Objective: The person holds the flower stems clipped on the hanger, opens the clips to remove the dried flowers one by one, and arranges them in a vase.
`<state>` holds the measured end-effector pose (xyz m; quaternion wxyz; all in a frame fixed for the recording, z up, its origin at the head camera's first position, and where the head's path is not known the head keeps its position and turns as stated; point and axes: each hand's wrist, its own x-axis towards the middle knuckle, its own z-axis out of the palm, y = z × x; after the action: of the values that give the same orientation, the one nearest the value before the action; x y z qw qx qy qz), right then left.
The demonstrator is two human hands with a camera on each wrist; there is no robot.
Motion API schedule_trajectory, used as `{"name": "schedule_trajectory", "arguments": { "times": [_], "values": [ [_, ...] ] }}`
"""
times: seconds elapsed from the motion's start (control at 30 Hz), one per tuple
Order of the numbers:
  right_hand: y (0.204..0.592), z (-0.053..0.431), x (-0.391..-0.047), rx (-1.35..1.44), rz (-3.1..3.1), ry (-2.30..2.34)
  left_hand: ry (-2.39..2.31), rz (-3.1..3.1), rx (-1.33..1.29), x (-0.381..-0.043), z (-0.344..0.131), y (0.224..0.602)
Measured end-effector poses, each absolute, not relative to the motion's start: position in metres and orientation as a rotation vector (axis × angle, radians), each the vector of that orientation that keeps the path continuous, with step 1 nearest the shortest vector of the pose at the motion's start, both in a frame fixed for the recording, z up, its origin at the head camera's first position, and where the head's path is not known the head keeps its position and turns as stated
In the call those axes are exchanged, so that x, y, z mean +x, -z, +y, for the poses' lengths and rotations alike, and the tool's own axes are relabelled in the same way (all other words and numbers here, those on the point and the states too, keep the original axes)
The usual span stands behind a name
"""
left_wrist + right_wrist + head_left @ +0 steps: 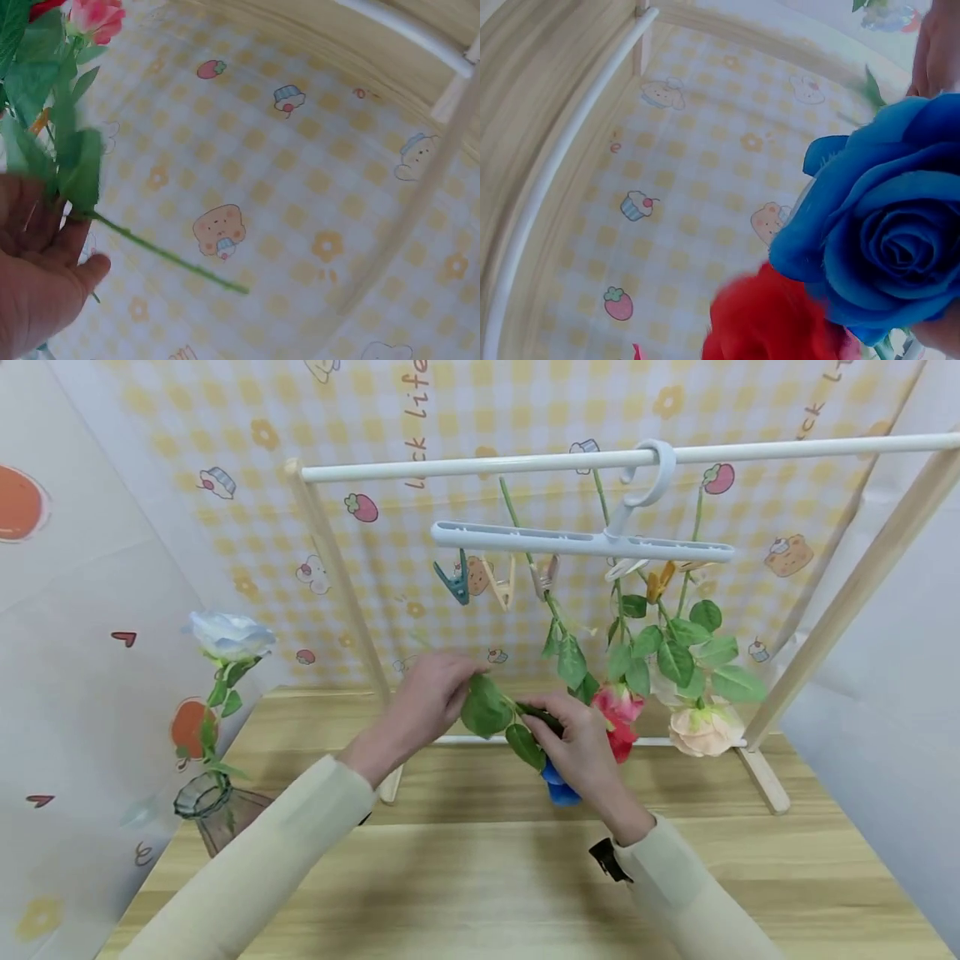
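Is a deep-blue, fabric-like rose [561, 787] with full, layered petals, oval green leaves [487, 706] and a slender green stem [172, 256]. Tilts bloom-down in mid-air. Is pinched by the right hand [581, 739]; touches the left hand [431, 693] higher up.

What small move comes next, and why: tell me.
Probably raise the blue rose so its stem meets the cream clip: the right hand holds the rose head-down below the hanger, that clip appears to grip nothing, and the peach rose hangs head-down nearby.
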<state>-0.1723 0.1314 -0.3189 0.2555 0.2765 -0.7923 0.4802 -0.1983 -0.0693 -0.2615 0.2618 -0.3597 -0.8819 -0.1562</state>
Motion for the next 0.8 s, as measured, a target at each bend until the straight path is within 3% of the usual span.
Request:
{"name": "schedule_trajectory", "arguments": {
  "times": [0.47, 0.8],
  "values": [
    [0.32, 0.137, -0.152, 0.978, -2.19, -1.102, 0.325, -2.28, -0.985, -0.158, -0.103, 0.301],
    [0.309, 0.172, -0.165, 0.699, -1.707, -1.128, 0.545, -2.213, -0.895, -0.146, -0.132, 0.324]
  ]
}}
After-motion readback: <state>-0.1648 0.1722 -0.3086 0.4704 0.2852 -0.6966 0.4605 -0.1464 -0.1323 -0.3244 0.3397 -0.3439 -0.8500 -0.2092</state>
